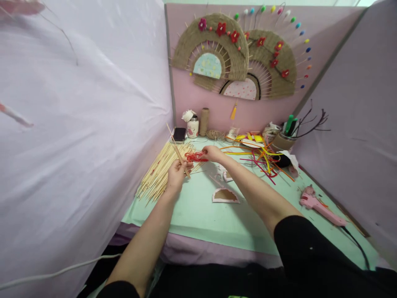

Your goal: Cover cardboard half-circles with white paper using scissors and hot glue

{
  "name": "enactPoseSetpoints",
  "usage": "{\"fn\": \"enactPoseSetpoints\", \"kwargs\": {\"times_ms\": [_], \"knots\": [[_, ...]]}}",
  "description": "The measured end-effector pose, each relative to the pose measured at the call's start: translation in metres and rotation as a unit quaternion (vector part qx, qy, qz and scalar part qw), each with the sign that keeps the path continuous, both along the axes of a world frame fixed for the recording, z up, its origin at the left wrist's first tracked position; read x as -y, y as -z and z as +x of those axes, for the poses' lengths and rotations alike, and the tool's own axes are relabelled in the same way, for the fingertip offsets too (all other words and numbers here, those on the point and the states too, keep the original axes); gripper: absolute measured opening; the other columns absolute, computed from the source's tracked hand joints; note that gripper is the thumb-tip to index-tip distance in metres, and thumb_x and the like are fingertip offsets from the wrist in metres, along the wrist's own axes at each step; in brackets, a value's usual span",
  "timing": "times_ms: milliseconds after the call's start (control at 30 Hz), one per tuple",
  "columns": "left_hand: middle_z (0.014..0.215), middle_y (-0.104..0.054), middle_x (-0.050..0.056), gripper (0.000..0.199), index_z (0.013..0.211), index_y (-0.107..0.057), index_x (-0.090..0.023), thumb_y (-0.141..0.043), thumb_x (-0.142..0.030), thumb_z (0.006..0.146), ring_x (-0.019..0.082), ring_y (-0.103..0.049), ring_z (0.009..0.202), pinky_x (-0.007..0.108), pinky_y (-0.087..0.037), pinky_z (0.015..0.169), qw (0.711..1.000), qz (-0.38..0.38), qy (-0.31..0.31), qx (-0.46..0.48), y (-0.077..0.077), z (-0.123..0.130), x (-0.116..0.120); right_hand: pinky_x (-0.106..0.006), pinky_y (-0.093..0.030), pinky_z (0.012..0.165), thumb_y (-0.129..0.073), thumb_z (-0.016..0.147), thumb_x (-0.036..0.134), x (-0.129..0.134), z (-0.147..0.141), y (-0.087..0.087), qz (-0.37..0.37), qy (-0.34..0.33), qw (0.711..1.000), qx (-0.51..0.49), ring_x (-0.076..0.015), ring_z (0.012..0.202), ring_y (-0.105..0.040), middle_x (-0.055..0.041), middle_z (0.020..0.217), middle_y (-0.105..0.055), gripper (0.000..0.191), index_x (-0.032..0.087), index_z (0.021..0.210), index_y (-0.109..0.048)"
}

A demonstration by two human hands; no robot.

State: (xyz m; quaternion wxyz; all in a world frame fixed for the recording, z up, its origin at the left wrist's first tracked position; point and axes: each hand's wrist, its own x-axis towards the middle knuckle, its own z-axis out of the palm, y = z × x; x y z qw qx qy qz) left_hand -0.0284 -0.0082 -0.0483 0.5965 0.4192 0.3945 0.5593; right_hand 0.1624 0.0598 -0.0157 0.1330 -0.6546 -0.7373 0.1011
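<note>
My left hand (176,176) is closed round a few thin wooden sticks (178,153), which tilt up to the left. Red string (195,156) in a loose tangle stretches between the sticks and my right hand (212,153), whose fingers pinch its right end. Under and to the left of my left hand, many thin sticks (155,178) lie spread on the pale green table (192,215). A half-round cardboard piece with a white edge (225,195) lies nearer to me, and a similar piece (228,176) is partly hidden by my right forearm.
A pink glue gun (322,210) with a black cord lies at the right. Coloured pipe cleaners (263,159), a pen holder (283,141), a jar (192,127), a twine spool (204,122) and a phone (179,135) are along the back. Decorated fans (214,45) hang on the pink board.
</note>
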Motion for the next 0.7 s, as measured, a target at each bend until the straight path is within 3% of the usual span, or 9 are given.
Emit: {"fn": "enactPoseSetpoints", "kwargs": {"times_ms": [100, 233, 300, 400, 533, 633, 700], "knots": [[0.094, -0.067, 0.009, 0.019, 0.086, -0.055, -0.016, -0.067, -0.028, 0.078, 0.018, -0.067, 0.086, 0.035, -0.055, 0.075, 0.998, -0.049, 0.048, -0.007, 0.001, 0.002, 0.002, -0.024, -0.045, 0.075, -0.079, 0.062, 0.034, -0.025, -0.018, 0.004, -0.032, -0.013, 0.999, -0.010, -0.0195, 0.088, -0.064, -0.0058, 0.094, -0.072, 0.048, 0.018, 0.106, -0.069], [0.096, -0.058, 0.009, 0.014, 0.083, -0.059, -0.016, -0.068, -0.024, 0.077, 0.021, -0.061, 0.093, 0.040, -0.057, 0.074, 0.991, -0.104, 0.081, -0.032, 0.007, 0.003, 0.004, -0.022, -0.046, 0.066, -0.078, 0.059, 0.021, -0.042, -0.025, 0.006, -0.067, -0.010, 0.996, -0.052, -0.0159, 0.069, -0.063, -0.0015, 0.067, -0.069, 0.015, 0.016, 0.070, -0.070], [0.091, -0.054, 0.007, 0.012, 0.081, -0.059, -0.016, -0.068, -0.023, 0.078, 0.020, -0.059, 0.093, 0.041, -0.058, 0.073, 0.989, -0.116, 0.087, -0.040, 0.010, 0.004, 0.004, -0.021, -0.046, 0.063, -0.073, 0.064, 0.016, -0.046, -0.018, -0.003, -0.059, 0.002, 0.994, -0.095, -0.0138, 0.064, -0.061, -0.0013, 0.062, -0.067, 0.007, 0.014, 0.066, -0.067], [0.090, -0.052, 0.007, 0.013, 0.080, -0.059, -0.016, -0.068, -0.024, 0.077, 0.020, -0.056, 0.095, 0.040, -0.058, 0.074, 0.988, -0.117, 0.091, -0.043, 0.010, 0.004, 0.004, -0.019, -0.048, 0.057, -0.067, 0.072, 0.014, -0.052, 0.001, -0.028, -0.022, 0.031, 0.984, -0.172, -0.0107, 0.058, -0.060, -0.0015, 0.062, -0.065, 0.005, 0.013, 0.071, -0.062], [0.091, -0.052, 0.008, 0.013, 0.080, -0.058, -0.016, -0.067, -0.025, 0.078, 0.021, -0.055, 0.096, 0.039, -0.059, 0.075, 0.987, -0.119, 0.087, -0.054, 0.006, 0.004, 0.006, -0.020, -0.052, 0.059, -0.062, 0.079, 0.013, -0.061, 0.029, -0.080, 0.066, 0.075, 0.960, -0.263, -0.0077, 0.053, -0.058, -0.0002, 0.063, -0.062, 0.009, 0.015, 0.076, -0.053], [0.093, -0.053, 0.009, 0.011, 0.080, -0.058, -0.016, -0.066, -0.023, 0.079, 0.021, -0.055, 0.096, 0.039, -0.059, 0.074, 0.987, -0.122, 0.087, -0.056, 0.004, 0.003, 0.006, -0.023, -0.055, 0.067, -0.055, 0.082, 0.008, -0.066, 0.049, -0.117, 0.162, 0.089, 0.890, -0.417, -0.0071, 0.059, -0.062, 0.0005, 0.068, -0.061, 0.014, 0.017, 0.076, -0.048], [0.093, -0.053, 0.009, 0.010, 0.080, -0.058, -0.016, -0.065, -0.023, 0.079, 0.021, -0.055, 0.096, 0.039, -0.059, 0.074, 0.987, -0.122, 0.087, -0.054, 0.004, 0.003, 0.006, -0.025, -0.055, 0.071, -0.052, 0.084, 0.007, -0.066, 0.063, -0.132, 0.230, 0.088, 0.842, -0.480, -0.0073, 0.063, -0.064, 0.0003, 0.070, -0.061, 0.014, 0.017, 0.076, -0.047]]}}
